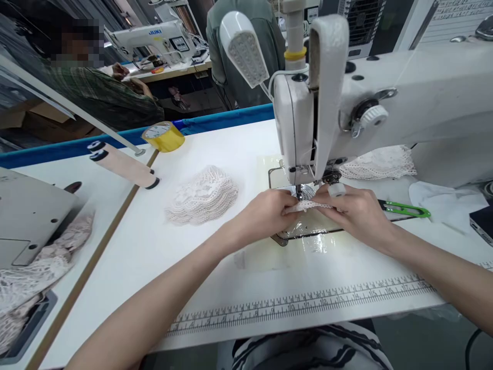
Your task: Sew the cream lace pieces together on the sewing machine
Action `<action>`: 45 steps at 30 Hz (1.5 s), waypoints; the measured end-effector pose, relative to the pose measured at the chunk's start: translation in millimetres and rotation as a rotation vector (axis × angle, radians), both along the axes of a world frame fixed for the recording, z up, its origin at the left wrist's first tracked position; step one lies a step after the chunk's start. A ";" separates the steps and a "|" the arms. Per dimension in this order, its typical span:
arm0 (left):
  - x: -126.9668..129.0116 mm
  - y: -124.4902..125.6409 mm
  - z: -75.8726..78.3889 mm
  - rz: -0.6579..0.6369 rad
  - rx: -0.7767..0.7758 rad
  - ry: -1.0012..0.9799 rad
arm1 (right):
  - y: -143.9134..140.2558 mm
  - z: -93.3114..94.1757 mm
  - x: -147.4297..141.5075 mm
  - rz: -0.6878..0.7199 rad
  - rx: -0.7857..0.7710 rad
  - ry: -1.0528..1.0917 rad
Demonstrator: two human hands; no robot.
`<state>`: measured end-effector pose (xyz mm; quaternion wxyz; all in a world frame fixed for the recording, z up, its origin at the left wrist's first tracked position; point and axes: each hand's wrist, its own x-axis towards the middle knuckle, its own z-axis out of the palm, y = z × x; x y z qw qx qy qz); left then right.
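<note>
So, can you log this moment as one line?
left hand: holding white lace piece; right hand: same piece; place: beneath white sewing machine head; nearby: white lace stack

Worktable (131,262), white: carries a printed ruler scale (292,308) along the near edge; blue strip (231,118) borders the far edge. Second table (173,74), pale: stands far left. Cardboard box (50,114): far left. Dark grille (360,23): far right. White board (458,20), bearing writing: far right. Floor (419,339), grey: shows near right.

Two hands (274,211) share one lace piece (306,205), alongside two lace stacks (204,196), two spools (127,167), one tape roll (172,141), one pair of snips (404,208) and one lamp (246,54). Two co-workers (102,97) appear behind.
</note>
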<state>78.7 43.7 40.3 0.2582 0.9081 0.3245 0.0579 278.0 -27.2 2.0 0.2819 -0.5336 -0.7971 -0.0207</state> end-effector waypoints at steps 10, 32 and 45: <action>-14.7 -7.5 -12.5 -0.085 -0.097 -0.199 | -1.1 5.4 -4.7 0.085 -0.186 0.081; -25.4 -44.3 -41.4 -0.110 0.743 -0.096 | -6.2 4.1 -7.8 0.258 0.104 -0.152; -18.4 -24.1 -48.5 -0.059 0.714 -0.124 | 7.9 -7.0 -4.1 0.150 0.156 -0.255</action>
